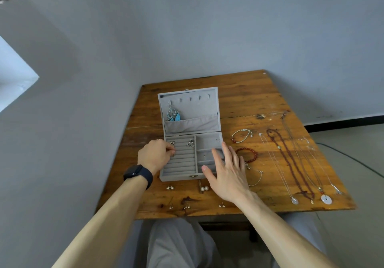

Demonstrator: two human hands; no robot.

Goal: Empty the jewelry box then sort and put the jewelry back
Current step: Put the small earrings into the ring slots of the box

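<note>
Your left hand (155, 154), with a dark watch (137, 173) on the wrist, is at the left side of the jewelry box (180, 177). Its fingers are curled and the tips meet on the ring rolls (180, 161). They seem to pinch a small ring (172, 154), but the piece is too small to be sure.

More rings (190, 143) sit in the upper rolls. The box stands open in the centre of the frame on the wooden table (249, 93). A feather earring (172, 115) hangs inside its raised lid (197, 105).

Below the box in the frame, several pairs of earrings (204, 188) lie between its front wall and the near table edge. I judge that the putting back has begun, and most pieces are not yet inside.

Your right hand (227, 174) is flat, with the fingers spread, and grips nothing. It is over the small compartments on the right side of the box.

Just to the right of it lies the red bead bracelet (249, 155), and a little higher the white cord bracelet (241, 136). For these the right hand is clearly the nearer one.

Further right the necklaces (291, 163) are laid side by side. Their long axis runs from the top toward the bottom of the frame, with the pendants at the lower end. They are well apart from both hands, on the right hand's side.
</note>
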